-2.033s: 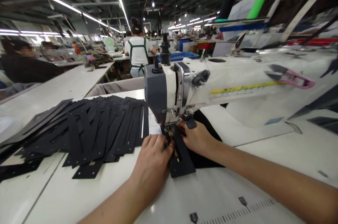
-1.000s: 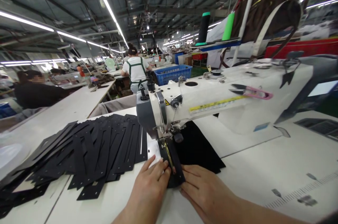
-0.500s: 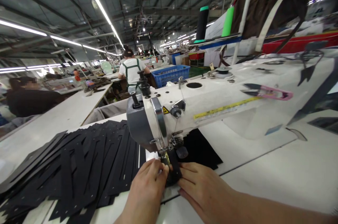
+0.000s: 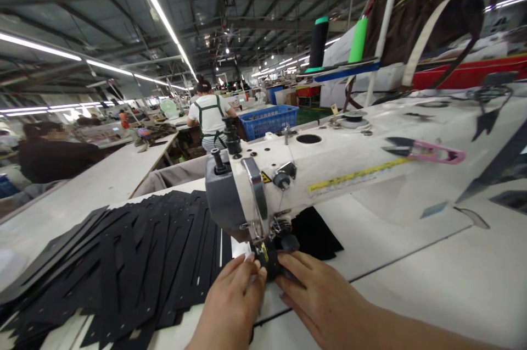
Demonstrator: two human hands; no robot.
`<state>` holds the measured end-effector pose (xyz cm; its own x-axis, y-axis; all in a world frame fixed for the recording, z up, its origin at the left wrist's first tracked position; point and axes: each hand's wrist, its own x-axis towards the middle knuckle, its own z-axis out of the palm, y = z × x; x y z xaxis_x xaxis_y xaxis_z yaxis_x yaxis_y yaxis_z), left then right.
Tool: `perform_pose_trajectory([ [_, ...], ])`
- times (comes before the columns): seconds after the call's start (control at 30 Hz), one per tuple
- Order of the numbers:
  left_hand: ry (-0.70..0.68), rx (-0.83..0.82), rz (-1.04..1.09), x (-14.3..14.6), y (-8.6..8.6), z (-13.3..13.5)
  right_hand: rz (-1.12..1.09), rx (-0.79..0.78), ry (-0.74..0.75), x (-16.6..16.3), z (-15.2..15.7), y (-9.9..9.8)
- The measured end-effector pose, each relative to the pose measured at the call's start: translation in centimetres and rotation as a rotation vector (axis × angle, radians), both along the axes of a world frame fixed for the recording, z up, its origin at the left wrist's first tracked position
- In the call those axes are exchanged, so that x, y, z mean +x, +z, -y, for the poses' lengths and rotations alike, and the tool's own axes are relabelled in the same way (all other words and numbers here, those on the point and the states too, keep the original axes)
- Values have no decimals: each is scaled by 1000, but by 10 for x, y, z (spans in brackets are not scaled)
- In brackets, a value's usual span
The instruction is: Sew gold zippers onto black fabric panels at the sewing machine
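Touching a black strip (image 4: 272, 268) from both sides, on the worktop (image 4: 415, 278), just in front of the needle of a white sewing machine (image 4: 247, 190). Have the left hand (image 4: 230, 300) at the strip's left edge with fingers bent, and the right hand (image 4: 321, 292) at its right edge with fingers reaching forward. Cannot tell with either grip whether pinching or merely pressing (too much hidden beneath the fingers). Can see brass zipper teeth (image 4: 264, 254) on the strip. Have overlapping slotted black pieces (image 4: 140, 262) heaped to the left, and black fabric (image 4: 316, 235) behind the right hand.
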<state>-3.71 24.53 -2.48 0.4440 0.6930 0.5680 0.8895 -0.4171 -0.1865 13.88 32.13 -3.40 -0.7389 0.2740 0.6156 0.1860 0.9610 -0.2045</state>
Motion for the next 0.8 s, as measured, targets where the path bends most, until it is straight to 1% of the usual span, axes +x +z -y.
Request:
perform_pose_trajectory([
  [0.1, 9, 13, 10, 3, 3, -3, 68, -19, 2, 0, -2, 3],
  [0.27, 12, 31, 15, 1, 4, -11, 97, -61, 53, -1, -8, 7],
  [0.4, 42, -16, 24, -2, -1, -15, 125, -130, 64, -1, -12, 7],
  [0.47, 46, -47, 39, -3, -2, -16, 131, -139, 71, -1, -14, 7],
  [0.63, 47, -111, 54, -4, -4, -17, 123, -98, 53, 0, -14, 7],
  [0.7, 54, -107, 60, -5, -8, -18, 118, -72, 45, 1, -12, 8],
  [0.8, 72, -53, 72, -7, -16, -21, 8, 63, 4, 0, -9, 9],
])
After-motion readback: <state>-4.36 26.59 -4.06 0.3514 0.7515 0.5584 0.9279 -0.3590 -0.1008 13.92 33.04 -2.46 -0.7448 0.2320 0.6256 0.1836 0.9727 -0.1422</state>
